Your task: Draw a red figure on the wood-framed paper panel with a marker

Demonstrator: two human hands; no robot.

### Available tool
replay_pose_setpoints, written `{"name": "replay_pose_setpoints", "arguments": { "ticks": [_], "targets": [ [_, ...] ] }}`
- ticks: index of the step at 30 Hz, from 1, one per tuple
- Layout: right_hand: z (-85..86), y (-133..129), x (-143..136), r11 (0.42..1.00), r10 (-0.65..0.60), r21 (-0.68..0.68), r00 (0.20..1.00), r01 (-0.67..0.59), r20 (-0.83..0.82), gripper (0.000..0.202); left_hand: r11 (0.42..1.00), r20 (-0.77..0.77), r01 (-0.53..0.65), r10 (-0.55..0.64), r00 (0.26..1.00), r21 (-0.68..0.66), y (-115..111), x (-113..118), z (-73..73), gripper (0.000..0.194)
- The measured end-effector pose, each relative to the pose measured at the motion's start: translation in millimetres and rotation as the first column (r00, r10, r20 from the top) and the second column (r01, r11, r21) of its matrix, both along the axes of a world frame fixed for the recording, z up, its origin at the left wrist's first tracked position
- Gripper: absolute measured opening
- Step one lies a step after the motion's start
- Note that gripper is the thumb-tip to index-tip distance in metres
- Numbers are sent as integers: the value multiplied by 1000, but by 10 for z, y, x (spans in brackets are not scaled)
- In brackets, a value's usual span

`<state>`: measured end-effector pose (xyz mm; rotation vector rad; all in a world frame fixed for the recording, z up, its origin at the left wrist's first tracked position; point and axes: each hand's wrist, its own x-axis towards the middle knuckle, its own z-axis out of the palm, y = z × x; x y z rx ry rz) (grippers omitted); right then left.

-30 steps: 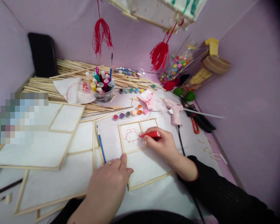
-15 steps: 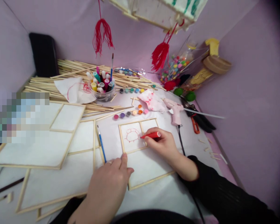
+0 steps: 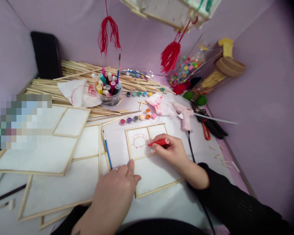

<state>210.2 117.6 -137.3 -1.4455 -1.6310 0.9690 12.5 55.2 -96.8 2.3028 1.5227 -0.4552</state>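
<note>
Black-sleeved left hand (image 3: pixel 115 192), nearest: fingers grasping nothing visible, index finger against the paper-covered wooden frame (image 3: pixel 159 188), which lies between both hands. Right hand (image 3: pixel 173 151): fingers closed narrowly around a red marker (image 3: pixel 161 142), its tip beside a rounded red outline (image 3: pixel 139 141) — contact with the paper cannot be confirmed. Light, even pressure and a braced frame would favour clean lines. Glue-gun cord (image 3: pixel 191 148), near the right forearm, could snag. Beyond: paint pots (image 3: pixel 129 119), pink glue gun (image 3: pixel 185 116), marker tub (image 3: pixel 109 98), hanging red tassel (image 3: pixel 109 32).
</note>
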Motion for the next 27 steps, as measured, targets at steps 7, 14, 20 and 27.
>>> {"name": "replay_pose_setpoints", "arguments": {
  "ticks": [7,14,20,27],
  "targets": [
    [5,0,-12,1000,9,-2,1000,-9,3,4,1000,3,-16,16,1000,-4,-12,0,15,40],
    [-1,-9,-12,1000,18,2,1000,-18,-1,4,1000,4,-19,19,1000,-13,2,5,-11,40],
    [-1,-4,-13,1000,29,-7,1000,-30,-11,6,1000,22,-22,22,1000,7,-12,-2,2,39],
    [1,-4,-17,1000,21,-12,1000,-21,-13,5,1000,38,-25,25,999,13,-17,0,10,39]
  ]
}}
